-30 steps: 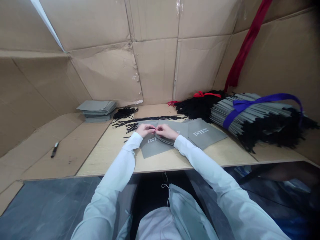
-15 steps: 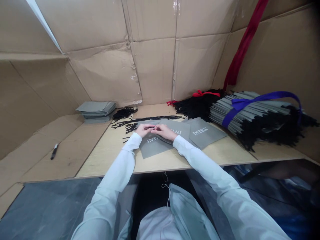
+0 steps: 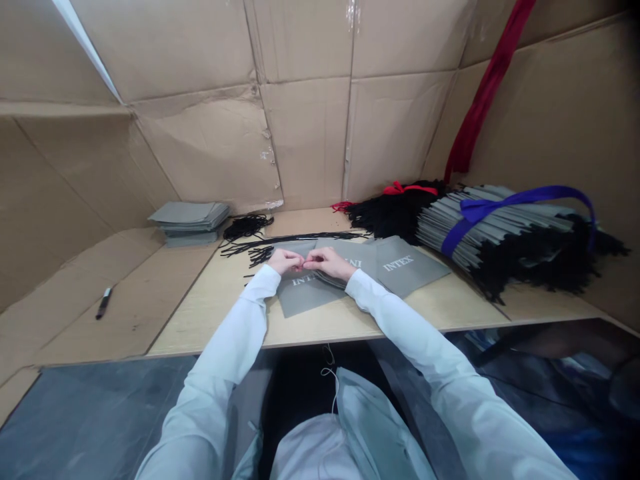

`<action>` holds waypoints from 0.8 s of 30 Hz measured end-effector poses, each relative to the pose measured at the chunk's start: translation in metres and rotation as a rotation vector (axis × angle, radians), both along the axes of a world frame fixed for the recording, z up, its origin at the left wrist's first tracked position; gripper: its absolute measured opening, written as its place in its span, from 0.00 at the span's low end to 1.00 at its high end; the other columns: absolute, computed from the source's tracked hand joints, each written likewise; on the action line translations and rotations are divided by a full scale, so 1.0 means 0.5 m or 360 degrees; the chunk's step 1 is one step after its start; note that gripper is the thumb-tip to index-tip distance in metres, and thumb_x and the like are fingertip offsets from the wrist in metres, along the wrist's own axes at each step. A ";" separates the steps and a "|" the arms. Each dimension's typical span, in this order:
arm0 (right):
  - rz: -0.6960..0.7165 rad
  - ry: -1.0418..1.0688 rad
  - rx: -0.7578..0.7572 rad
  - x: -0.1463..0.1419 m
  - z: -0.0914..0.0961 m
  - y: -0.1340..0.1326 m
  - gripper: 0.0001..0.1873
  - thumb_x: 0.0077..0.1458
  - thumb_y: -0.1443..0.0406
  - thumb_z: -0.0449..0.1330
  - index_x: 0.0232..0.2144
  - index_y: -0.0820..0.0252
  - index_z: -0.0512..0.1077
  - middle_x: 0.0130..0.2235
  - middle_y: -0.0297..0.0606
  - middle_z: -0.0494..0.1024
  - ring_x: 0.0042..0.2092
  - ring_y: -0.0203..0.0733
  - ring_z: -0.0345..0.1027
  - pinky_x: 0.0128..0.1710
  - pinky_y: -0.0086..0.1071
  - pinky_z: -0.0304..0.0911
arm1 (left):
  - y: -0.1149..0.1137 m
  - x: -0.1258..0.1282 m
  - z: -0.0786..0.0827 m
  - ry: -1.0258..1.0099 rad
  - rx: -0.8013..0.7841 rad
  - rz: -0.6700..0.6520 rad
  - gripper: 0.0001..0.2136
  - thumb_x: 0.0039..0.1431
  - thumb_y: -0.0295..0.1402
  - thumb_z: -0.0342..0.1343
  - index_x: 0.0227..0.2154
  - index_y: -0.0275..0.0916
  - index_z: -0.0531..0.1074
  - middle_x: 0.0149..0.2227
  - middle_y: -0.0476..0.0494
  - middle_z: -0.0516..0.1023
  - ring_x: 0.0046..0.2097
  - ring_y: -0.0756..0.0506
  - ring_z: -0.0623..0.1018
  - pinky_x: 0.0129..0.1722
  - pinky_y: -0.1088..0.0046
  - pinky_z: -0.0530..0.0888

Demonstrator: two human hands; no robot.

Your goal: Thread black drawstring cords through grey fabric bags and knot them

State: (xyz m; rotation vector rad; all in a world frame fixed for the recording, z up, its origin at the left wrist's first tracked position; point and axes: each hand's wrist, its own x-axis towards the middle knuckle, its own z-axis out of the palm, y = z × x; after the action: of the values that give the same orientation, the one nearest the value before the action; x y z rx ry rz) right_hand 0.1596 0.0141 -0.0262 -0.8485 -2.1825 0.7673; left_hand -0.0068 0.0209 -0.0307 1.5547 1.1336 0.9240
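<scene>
My left hand and my right hand meet fingertip to fingertip over the top edge of a grey bag printed with white letters. Both hands are closed in a pinch on that edge; what is between the fingers is too small to make out. The bag lies flat on the wooden table. A second grey bag reading INTEX lies just right of my right hand. Loose black cords lie just beyond my hands.
A bundle of grey bags tied with a purple ribbon and black cords sits at the right. A black cord bunch with a red tie lies behind. A small stack of grey bags sits far left. A marker lies on cardboard.
My hands stay pinched together at the bag's top edge, with only small finger shifts. The view has moved slightly.
</scene>
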 end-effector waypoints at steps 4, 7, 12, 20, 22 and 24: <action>0.0063 0.0024 -0.0054 0.010 0.001 0.005 0.15 0.41 0.57 0.54 0.20 0.65 0.66 0.18 0.28 0.59 0.22 0.28 0.49 0.24 0.23 0.46 | -0.007 0.005 0.008 -0.0008 0.0005 0.0032 0.06 0.32 0.29 0.54 0.18 0.31 0.71 0.14 0.49 0.68 0.19 0.53 0.67 0.22 0.77 0.66; 0.0085 0.0013 -0.0058 0.014 0.001 0.009 0.15 0.41 0.56 0.54 0.19 0.65 0.65 0.18 0.28 0.59 0.22 0.28 0.49 0.23 0.23 0.46 | -0.006 0.006 0.009 -0.0041 0.0000 0.0046 0.06 0.32 0.29 0.54 0.18 0.31 0.71 0.14 0.49 0.68 0.19 0.53 0.67 0.22 0.76 0.66; -0.0090 -0.0103 0.0127 0.015 0.004 0.004 0.16 0.45 0.56 0.50 0.21 0.64 0.65 0.17 0.28 0.58 0.22 0.29 0.49 0.23 0.23 0.46 | -0.002 0.014 0.005 -0.0225 -0.0018 0.0054 0.05 0.33 0.28 0.54 0.17 0.30 0.70 0.14 0.49 0.68 0.19 0.53 0.68 0.23 0.76 0.66; -0.0418 -0.0272 0.0830 -0.005 -0.003 -0.024 0.09 0.44 0.61 0.53 0.28 0.62 0.64 0.32 0.38 0.63 0.32 0.35 0.55 0.33 0.27 0.51 | 0.010 0.024 -0.014 -0.0478 -0.0073 0.0094 0.11 0.32 0.29 0.58 0.23 0.30 0.71 0.22 0.47 0.72 0.25 0.52 0.71 0.31 0.74 0.68; -0.0471 -0.0404 0.0905 -0.009 -0.008 -0.026 0.07 0.45 0.64 0.52 0.27 0.62 0.65 0.33 0.39 0.62 0.34 0.37 0.55 0.34 0.29 0.50 | 0.016 0.021 -0.019 -0.0483 -0.0077 0.0112 0.12 0.32 0.31 0.59 0.24 0.30 0.71 0.22 0.46 0.72 0.25 0.52 0.71 0.31 0.73 0.68; -0.0565 -0.0483 0.0941 -0.010 -0.013 -0.026 0.06 0.46 0.66 0.51 0.29 0.62 0.65 0.33 0.40 0.62 0.35 0.38 0.55 0.34 0.29 0.50 | 0.021 0.019 -0.022 -0.0487 -0.0105 0.0168 0.14 0.31 0.33 0.60 0.25 0.30 0.70 0.23 0.45 0.73 0.24 0.53 0.71 0.31 0.73 0.68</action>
State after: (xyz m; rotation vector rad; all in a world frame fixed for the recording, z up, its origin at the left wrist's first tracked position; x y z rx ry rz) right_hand 0.1545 0.0009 -0.0326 -1.0315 -2.2348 -0.1931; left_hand 0.0025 0.0313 -0.0415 1.2588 1.0222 1.1401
